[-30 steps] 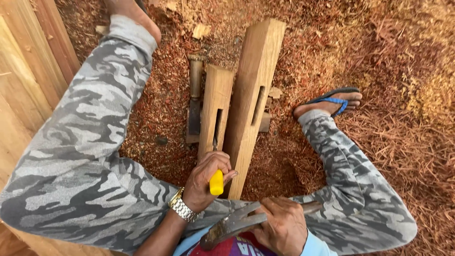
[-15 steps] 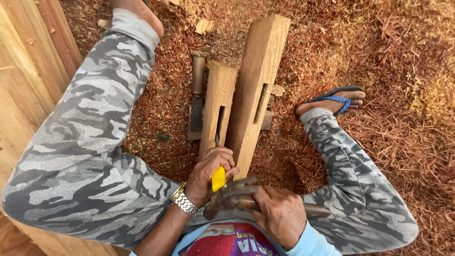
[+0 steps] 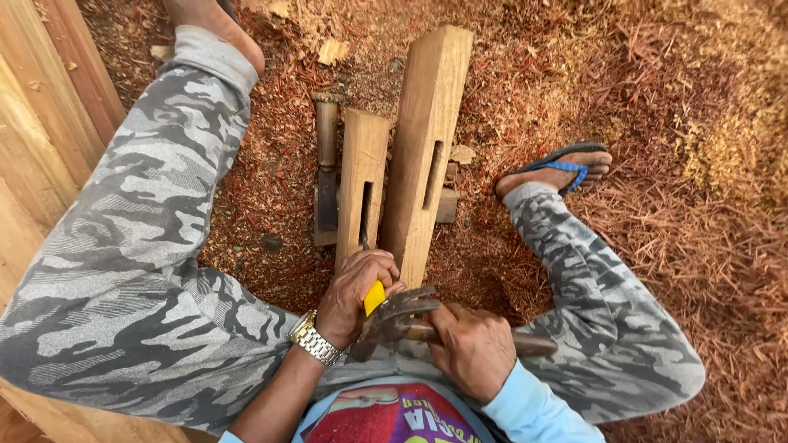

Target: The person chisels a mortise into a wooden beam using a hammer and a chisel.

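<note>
Two hands: yellow-handled chisel [image 3: 374, 296] in left [image 3: 355, 289], hammer [image 3: 394, 316] in right [image 3: 471, 349].

The ground [image 3: 673, 123] was covered all over with reddish-brown wood shavings and sawdust, paler and more yellow toward the upper right. On it lay two squared timber blocks side by side, touching: a shorter block [image 3: 361, 176] and a longer block [image 3: 428, 123], each with a narrow slot cut in its top face. Just left of the shorter one lay a wooden-handled chisel [image 3: 326, 168]. A small wood offcut [image 3: 332, 52] rested near the top. Pale planks [image 3: 41, 107] ran along the left edge. A foot in a blue flip-flop [image 3: 566, 166] rested on the shavings.
</note>
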